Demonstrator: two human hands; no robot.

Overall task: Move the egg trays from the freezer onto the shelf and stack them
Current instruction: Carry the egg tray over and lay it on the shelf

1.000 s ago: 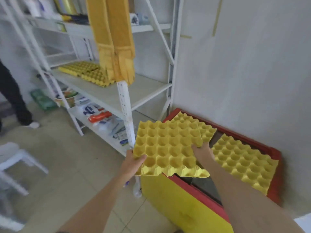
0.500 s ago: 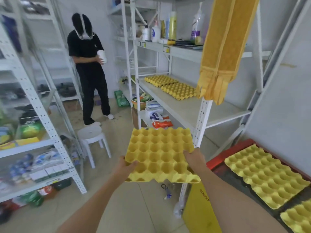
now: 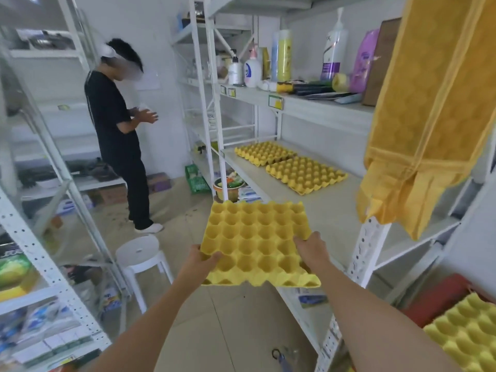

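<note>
Room: storeroom with white metal racks on both sides, seen from the head camera; pale tiled floor [image 3: 188,331] below.
Landmark: white shelf [image 3: 316,210], the waist-high board of the right-hand rack.
On the shelf: two yellow egg trays, far tray [image 3: 264,153] and near tray [image 3: 306,174], lying flat side by side, cups up and holding nothing.
Held tray [image 3: 257,242]: yellow, cups up and bare, in the air just off the shelf's front edge, its far right corner over the board.
Left hand [image 3: 200,261]: fingers clamped on the held tray's near left edge.
Right hand [image 3: 308,251]: fingers clamped on its near right edge.
Freezer [image 3: 440,296]: red rim below the shelf's right end; one more yellow tray [image 3: 467,334] lies there.
Above the shelf: bottles [image 3: 252,69] and packets on the upper board; yellow cloth [image 3: 424,116] hanging at its right.
Left of the shelf: a person in black [image 3: 118,130], a white stool [image 3: 139,256].
</note>
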